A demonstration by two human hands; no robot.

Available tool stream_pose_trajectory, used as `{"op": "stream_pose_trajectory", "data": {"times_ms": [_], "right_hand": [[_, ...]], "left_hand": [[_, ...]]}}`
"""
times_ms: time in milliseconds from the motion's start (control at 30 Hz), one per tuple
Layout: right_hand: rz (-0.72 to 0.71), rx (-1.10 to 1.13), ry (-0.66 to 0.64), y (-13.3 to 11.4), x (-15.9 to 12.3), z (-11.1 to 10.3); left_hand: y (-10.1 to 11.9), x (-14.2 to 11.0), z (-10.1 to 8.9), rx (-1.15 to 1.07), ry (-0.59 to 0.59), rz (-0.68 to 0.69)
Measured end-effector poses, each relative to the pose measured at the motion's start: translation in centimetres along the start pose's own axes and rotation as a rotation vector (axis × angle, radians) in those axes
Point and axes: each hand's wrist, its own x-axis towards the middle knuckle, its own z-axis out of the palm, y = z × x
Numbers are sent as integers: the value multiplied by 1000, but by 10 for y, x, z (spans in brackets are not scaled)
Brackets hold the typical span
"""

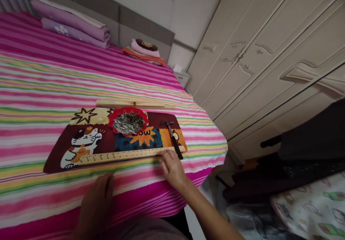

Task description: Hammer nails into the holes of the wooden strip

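A pale wooden strip (134,154) lies across a patterned mat (105,139), with several nails standing in its left part and a row of dark marks or holes farther right. At its right end my right hand (174,168) has its fingers bent over the near edge, closed on the strip. My left hand (97,197) is low over the striped cloth, apart from the strip; dark and blurred, its fingers do not show clearly. A hammer (174,139) with a black handle rests on the mat, its grip crossing the strip's right end. Behind the strip a red bowl (110,121) holds many loose nails (128,123).
More wooden strips (118,103) lie behind the mat on the striped bed cover (54,89). Folded quilts (75,24) and a smaller stack of bedding (145,49) sit by the headboard. A pale wardrobe (256,53) stands to the right, beyond the bed's edge.
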Motion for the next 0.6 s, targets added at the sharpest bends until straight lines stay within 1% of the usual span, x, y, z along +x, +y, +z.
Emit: {"op": "stream_pose_trajectory", "data": {"times_ms": [67,100,133,200,267,333,433,600], "right_hand": [[-57,92,-65,-9,-31,16],[-71,90,-96,-10,-45,25],[-64,63,-107,-8,-57,33],[-47,8,-106,-2,-74,47],[-55,-18,-111,6,-81,54],[-66,-18,-119,11,-81,57],[-46,-24,-107,11,-80,59],[-51,-32,-101,8,-83,62]], "left_hand": [[-3,-10,5,23,-42,119],[-4,-12,7,32,-54,167],[-4,-13,9,40,-60,199],[-3,-12,10,50,-54,220],[-1,-10,8,47,-40,221],[2,-8,5,43,-37,203],[5,-8,2,40,-41,172],[6,-9,1,66,-68,182]]}}
